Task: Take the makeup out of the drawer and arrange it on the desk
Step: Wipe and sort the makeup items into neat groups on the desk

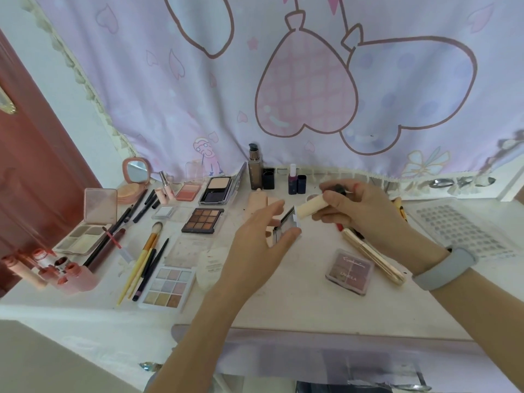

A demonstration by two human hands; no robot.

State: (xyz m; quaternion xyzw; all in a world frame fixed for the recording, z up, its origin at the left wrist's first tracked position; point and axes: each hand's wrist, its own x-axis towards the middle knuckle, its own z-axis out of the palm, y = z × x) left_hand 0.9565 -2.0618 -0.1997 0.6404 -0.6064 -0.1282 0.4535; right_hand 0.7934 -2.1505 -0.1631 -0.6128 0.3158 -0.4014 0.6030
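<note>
My left hand (256, 245) holds a small silver compact (287, 226) over the middle of the white desk (297, 296), thumb under it and fingers over its top. My right hand (360, 211) grips a cream stick tube (309, 209) that points left toward the compact, and also a dark item near my fingertips. Makeup lies spread on the desk: a brown eyeshadow palette (202, 220), a pastel palette (167, 287), a purple quad palette (350, 271), a gold tube (374, 258), brushes (147, 251). The open drawer (312, 361) shows at the bottom edge.
A foundation bottle (254, 167) and small dark bottles (296, 181) stand at the back by the curtain (283, 80). A pink mirror (136, 171) and open compacts sit back left, pink bottles (56, 272) front left. A clear lash tray (453, 228) lies at right.
</note>
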